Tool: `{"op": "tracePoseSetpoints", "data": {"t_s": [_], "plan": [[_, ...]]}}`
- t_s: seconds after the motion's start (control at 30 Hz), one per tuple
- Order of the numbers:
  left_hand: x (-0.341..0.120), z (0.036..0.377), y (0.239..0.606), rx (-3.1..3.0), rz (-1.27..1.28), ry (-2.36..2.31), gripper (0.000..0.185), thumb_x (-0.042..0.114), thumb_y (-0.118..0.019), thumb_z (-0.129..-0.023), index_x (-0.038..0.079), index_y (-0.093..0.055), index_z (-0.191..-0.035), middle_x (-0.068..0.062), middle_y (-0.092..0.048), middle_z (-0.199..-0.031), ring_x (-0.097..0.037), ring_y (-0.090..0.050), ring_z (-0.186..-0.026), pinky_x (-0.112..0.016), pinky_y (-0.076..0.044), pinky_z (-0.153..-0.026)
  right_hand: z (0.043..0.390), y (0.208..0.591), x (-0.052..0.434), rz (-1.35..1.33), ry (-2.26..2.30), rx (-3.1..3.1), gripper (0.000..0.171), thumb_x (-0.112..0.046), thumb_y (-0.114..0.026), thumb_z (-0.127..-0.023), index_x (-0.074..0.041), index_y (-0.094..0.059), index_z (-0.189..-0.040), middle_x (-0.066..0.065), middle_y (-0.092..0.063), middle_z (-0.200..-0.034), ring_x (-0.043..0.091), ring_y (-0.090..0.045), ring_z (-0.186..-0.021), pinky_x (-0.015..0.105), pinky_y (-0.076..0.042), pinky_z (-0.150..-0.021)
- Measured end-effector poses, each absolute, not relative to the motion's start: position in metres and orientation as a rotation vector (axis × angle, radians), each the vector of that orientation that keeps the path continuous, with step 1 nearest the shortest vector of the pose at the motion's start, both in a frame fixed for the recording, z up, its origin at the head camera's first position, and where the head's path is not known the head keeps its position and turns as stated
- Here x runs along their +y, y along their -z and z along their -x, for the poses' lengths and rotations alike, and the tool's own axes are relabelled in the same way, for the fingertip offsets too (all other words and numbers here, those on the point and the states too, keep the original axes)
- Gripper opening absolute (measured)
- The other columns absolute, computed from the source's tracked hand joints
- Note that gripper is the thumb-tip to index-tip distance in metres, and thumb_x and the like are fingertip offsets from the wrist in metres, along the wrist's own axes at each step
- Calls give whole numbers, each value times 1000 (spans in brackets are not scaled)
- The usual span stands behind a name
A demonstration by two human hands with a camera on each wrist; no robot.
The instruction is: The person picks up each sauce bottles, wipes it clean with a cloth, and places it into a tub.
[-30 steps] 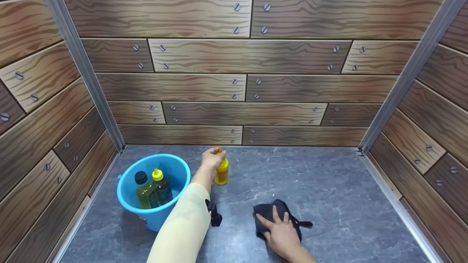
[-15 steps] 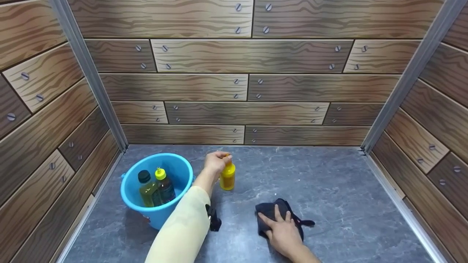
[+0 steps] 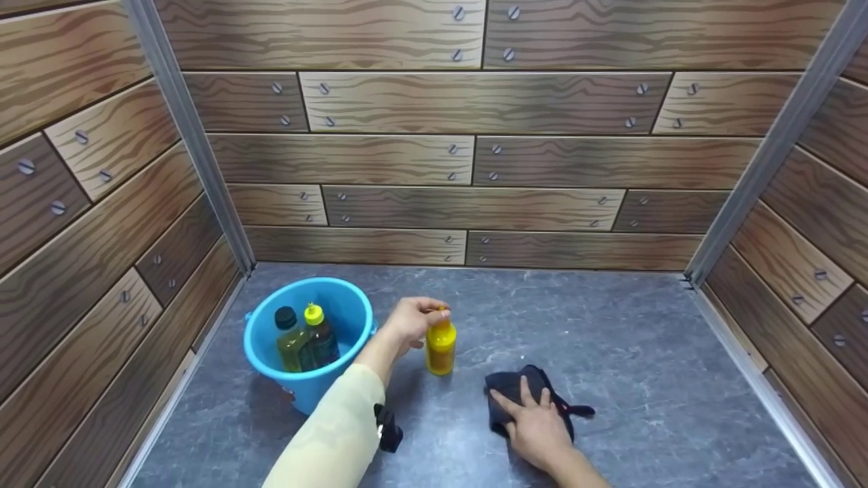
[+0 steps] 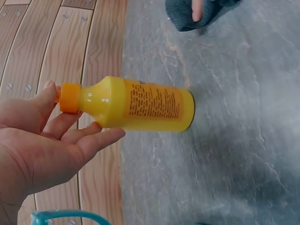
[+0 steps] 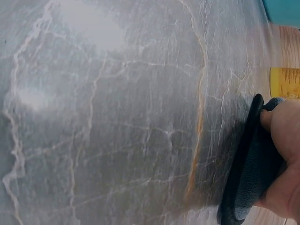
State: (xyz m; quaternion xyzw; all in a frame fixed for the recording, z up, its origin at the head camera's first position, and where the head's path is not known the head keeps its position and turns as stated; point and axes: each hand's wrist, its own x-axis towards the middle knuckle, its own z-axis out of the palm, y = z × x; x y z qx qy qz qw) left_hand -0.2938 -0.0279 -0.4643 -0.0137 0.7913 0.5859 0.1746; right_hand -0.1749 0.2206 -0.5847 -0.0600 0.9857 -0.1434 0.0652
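Observation:
A yellow bottle [image 3: 441, 352] with an orange cap stands upright on the grey marbled floor [image 3: 610, 352]. My left hand [image 3: 413, 318] holds it at the top, thumb and fingertips on the cap; the left wrist view shows the bottle [image 4: 140, 105] and that hand [image 4: 51, 140] close up. My right hand [image 3: 536, 423] lies flat with straight fingers on a dark blue cloth [image 3: 505, 390], to the right of the bottle and nearer to me. In the right wrist view the cloth [image 5: 248, 173] sits under the fingers [image 5: 286, 154].
A blue bucket [image 3: 305, 393] stands left of the yellow bottle, with a black-capped bottle [image 3: 293, 342] and a yellow-capped dark bottle [image 3: 320, 335] inside. Wood-patterned walls close in the floor at the back, left and right. Open floor stretches to the right.
My left hand has brought the yellow bottle from further back toward me, closer to the cloth. The right hand has stayed on the cloth.

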Motion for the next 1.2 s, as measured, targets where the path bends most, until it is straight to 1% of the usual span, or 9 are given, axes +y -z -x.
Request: {"op": "tracePoseSetpoints", "data": {"t_s": [0.2,0.33,0.43,0.53,0.67,0.93,1.03,1.2], "plan": [[-27,279,465,2246,-36,-1612,30,23,-69,-106,16,-73,-135,-9,-68,-139,-33,-61,-130,-63,-51,-104,176,585,224,184,420,2970,61,-15,-71,-98,-36,-58,-154,33,-34,-164,74,-31,-137,75,-33,-112],[-28,272,467,2264,-92,-1577,29,24,-68,-107,14,-74,-133,-8,-69,-136,-31,-62,-127,-60,-53,-103,175,585,225,200,411,2971,62,-14,-72,-98,-37,-58,-153,33,-35,-163,74,-33,-136,75,-34,-112],[-29,267,469,2285,-181,-1557,28,23,-67,-107,12,-76,-132,-8,-70,-133,-29,-64,-123,-59,-54,-102,175,584,226,221,381,2989,61,-14,-74,-97,-37,-60,-152,33,-38,-162,73,-37,-135,75,-37,-109],[-31,263,470,2321,-294,-1534,27,19,-66,-108,10,-76,-131,-8,-71,-132,-28,-66,-121,-54,-54,-103,175,584,228,235,360,3012,60,-13,-76,-96,-36,-62,-150,31,-41,-161,72,-41,-133,75,-40,-107],[-32,260,471,2379,-377,-1491,26,19,-66,-108,11,-77,-130,-8,-73,-130,-26,-68,-117,-47,-55,-104,176,585,229,224,351,3010,59,-12,-77,-96,-35,-64,-148,27,-43,-161,70,-43,-133,75,-43,-104],[-35,258,476,2440,-359,-1466,26,24,-67,-107,15,-79,-128,-3,-75,-127,-23,-69,-116,-45,-56,-102,174,591,227,218,307,3026,58,-11,-78,-96,-38,-66,-146,21,-47,-161,62,-46,-137,71,-48,-101],[-37,258,477,2448,-343,-1470,26,25,-68,-107,16,-79,-128,-1,-75,-126,-22,-69,-115,-44,-57,-101,172,591,227,222,349,3041,58,-9,-76,-97,-39,-66,-145,20,-47,-161,61,-47,-137,71,-47,-101],[-39,258,478,2448,-339,-1477,23,22,-69,-106,15,-80,-125,-2,-75,-124,-23,-70,-114,-44,-57,-101,166,589,225,250,512,3061,59,-2,-70,-98,-39,-67,-144,19,-45,-163,60,-48,-137,75,-45,-101]]}}
